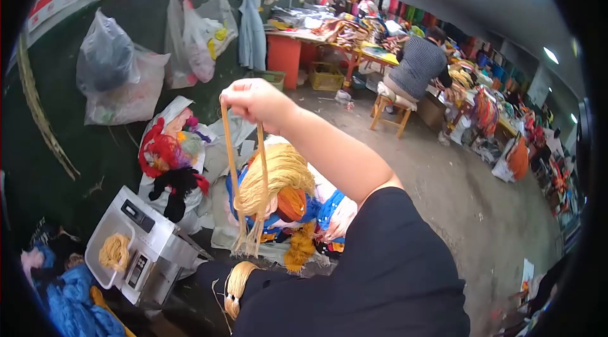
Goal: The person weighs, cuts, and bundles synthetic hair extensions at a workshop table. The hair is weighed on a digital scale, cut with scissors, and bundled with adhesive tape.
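Skein of tan looped yarn (229, 149) is held pinched in the right hand (259, 106), suspended before a bulky pale-yellow yarn bundle (285, 172). A narrow gap is left to the white plastic scale (170, 242); grey concrete floor (456, 210) is seen beyond the forearm.

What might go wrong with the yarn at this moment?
Two risks stand out:

1. The tan yarn loop hangs from the right hand with loose lower ends; in front of the similarly coloured yarn heap, they might catch or get mixed in.

2. The pale yarn bundle rests on the person's dark-clothed leg, so a shift of that leg could tip it off.
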Tool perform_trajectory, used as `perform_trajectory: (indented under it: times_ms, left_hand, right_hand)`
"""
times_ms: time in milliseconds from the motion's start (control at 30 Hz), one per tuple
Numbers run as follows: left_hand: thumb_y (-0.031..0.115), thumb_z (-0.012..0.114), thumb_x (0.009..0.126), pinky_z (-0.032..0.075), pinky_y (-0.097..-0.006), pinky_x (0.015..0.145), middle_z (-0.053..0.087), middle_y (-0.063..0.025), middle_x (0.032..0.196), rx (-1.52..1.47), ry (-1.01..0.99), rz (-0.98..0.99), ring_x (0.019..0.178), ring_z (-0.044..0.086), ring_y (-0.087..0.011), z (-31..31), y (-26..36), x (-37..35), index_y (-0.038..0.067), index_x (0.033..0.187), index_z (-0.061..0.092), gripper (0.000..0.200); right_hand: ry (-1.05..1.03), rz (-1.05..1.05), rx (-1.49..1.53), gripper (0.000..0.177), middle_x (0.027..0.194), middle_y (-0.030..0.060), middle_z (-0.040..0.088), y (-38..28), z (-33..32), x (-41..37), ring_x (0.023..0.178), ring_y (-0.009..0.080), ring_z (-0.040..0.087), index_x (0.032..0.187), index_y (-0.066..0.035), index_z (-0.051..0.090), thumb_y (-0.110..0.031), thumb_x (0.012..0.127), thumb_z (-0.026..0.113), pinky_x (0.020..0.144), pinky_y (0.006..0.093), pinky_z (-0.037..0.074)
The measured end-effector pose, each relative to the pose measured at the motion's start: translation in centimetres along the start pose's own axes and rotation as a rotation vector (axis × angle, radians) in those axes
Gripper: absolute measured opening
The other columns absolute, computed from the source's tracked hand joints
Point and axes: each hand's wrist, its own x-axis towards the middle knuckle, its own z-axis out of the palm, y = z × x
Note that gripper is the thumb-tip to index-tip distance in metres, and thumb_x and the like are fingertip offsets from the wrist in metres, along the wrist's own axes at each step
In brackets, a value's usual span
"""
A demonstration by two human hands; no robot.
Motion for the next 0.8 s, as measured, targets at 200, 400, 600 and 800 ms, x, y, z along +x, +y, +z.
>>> perform_trajectory:
  times_ms: [200, 400, 600, 800]
  left_hand:
    - [0.032, 0.055, 0.091, 0.049, -0.0311, 0.077, 0.063, -0.0045, 0.102, 0.134, -0.056, -0.084, 0.087, 0.060, -0.0152, 1.9, 0.4, -2.4, 0.010, 0.107, 0.058, 0.028]
    - [0.033, 0.055, 0.091, 0.049, -0.0310, 0.077, 0.063, -0.0045, 0.101, 0.214, -0.057, -0.101, 0.087, 0.059, -0.0153, 2.4, 1.8, -6.5, 0.010, 0.107, 0.058, 0.028]
    - [0.033, 0.055, 0.091, 0.049, -0.0309, 0.076, 0.063, -0.0045, 0.101, 0.230, -0.035, -0.085, 0.086, 0.059, -0.0153, 2.6, 2.3, -10.9, 0.010, 0.106, 0.058, 0.028]
    - [0.033, 0.055, 0.091, 0.049, -0.0309, 0.076, 0.063, -0.0045, 0.100, 0.238, -0.034, -0.076, 0.085, 0.059, -0.0154, 3.4, 3.0, -14.5, 0.010, 0.106, 0.058, 0.028]
  right_hand:
    - [-0.107, 0.081, -0.175, 0.016, 0.068, -0.0011, 0.059, 8.3, -0.7, -8.2, 0.064, 0.0076, 0.053, 0.080, -0.004, 0.062, -0.020, 0.082, 0.058, 0.060, 0.0260, 0.045]
    - [-0.044, 0.339, -0.351, 0.022, 0.065, 0.0036, 0.056, 19.6, 0.1, -16.7, 0.057, 0.0112, 0.054, 0.076, -0.002, 0.057, -0.021, 0.086, 0.055, 0.053, 0.0296, 0.046]
    - [-0.052, 0.300, -0.710, 0.024, 0.080, 0.0183, 0.061, 23.2, 2.1, -20.7, 0.080, 0.0358, 0.060, 0.082, -0.003, 0.058, -0.025, 0.087, 0.052, 0.073, 0.0449, 0.045]
    - [-0.093, 0.157, -0.909, 0.021, 0.073, 0.0188, 0.060, 21.7, 2.0, -20.4, 0.073, 0.0375, 0.060, 0.081, -0.004, 0.056, -0.025, 0.087, 0.053, 0.064, 0.0473, 0.046]
